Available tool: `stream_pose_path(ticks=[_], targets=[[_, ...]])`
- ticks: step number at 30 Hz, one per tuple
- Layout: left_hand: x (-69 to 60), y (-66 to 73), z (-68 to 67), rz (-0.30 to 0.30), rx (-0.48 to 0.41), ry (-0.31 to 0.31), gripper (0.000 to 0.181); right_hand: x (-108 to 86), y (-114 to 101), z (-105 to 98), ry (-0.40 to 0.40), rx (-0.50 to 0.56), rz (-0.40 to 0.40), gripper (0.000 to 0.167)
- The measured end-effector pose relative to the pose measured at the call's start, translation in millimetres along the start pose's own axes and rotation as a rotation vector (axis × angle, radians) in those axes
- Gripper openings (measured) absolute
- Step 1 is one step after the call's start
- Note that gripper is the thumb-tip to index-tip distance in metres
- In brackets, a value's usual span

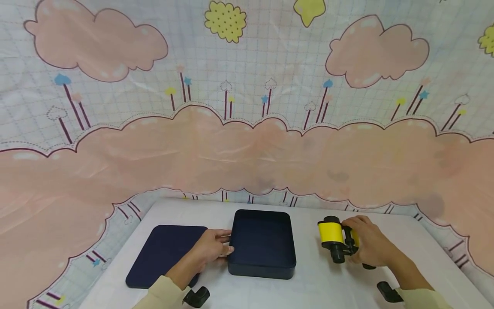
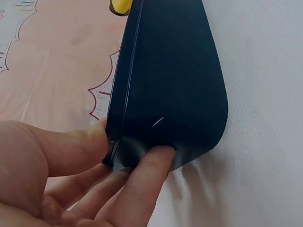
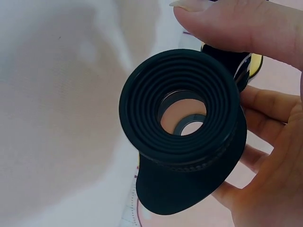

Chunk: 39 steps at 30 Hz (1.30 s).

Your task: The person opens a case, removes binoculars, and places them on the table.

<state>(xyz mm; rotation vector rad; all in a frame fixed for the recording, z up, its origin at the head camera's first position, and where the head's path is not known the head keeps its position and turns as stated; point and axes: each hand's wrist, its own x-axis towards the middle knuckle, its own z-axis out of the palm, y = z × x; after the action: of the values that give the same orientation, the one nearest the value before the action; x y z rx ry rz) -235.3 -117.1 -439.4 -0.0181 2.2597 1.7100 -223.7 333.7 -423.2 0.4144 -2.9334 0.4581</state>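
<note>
Right of the middle, my right hand point(image 1: 370, 242) grips yellow and black binoculars point(image 1: 331, 232) by their right barrel. In the right wrist view, a ribbed black eyepiece point(image 3: 222, 109) fills the middle, with the thumb above it and the fingers curled behind. Whether the binoculars touch the table is hard to tell. At the centre stands an open dark blue box point(image 1: 262, 272), nothing visible inside. My left hand point(image 1: 211, 246) touches its left side with fairly straight fingers. The left wrist view shows the thumb at the box's rim and a fingertip against its wall point(image 2: 180, 85).
A flat dark blue lid point(image 1: 162, 253) lies left of the box, partly beneath my left forearm. White cloth covers the table point(image 1: 308, 283). Behind hangs a patterned curtain point(image 1: 247, 154) with pink clouds. Black camera mounts sit at both wrists, by the left sleeve point(image 1: 164, 294) and the right.
</note>
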Motion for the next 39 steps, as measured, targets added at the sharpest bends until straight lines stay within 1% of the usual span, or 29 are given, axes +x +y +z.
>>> stream_pose_path(ticks=[3,10,20,27,30,36,39], targets=[[0.2,0.3,0.2,-0.001,-0.003,-0.005,0.062,-0.6,1,1,-0.005,0.001,0.005,0.095],[1.5,0.4,-0.6,-0.013,0.002,0.006,0.062,3.1,1,3,-0.028,0.002,0.012,0.097],[4.0,0.9,1.0,-0.021,0.009,0.0,0.063,-0.4,4,7,-0.029,0.002,0.026,0.096],[4.9,-2.8,-0.2,-0.024,0.008,-0.003,0.064,-1.9,4,14,-0.017,-0.008,-0.001,0.094],[4.9,-3.0,0.0,-0.019,0.009,-0.002,0.064,-2.4,4,17,-0.012,-0.018,0.003,0.093],[4.4,-2.4,0.1,-0.02,0.008,-0.004,0.064,-1.6,5,18,-0.042,-0.019,0.029,0.094],[4.3,-3.0,-1.3,-0.019,0.005,-0.002,0.064,0.8,4,18,-0.046,-0.022,0.017,0.094]])
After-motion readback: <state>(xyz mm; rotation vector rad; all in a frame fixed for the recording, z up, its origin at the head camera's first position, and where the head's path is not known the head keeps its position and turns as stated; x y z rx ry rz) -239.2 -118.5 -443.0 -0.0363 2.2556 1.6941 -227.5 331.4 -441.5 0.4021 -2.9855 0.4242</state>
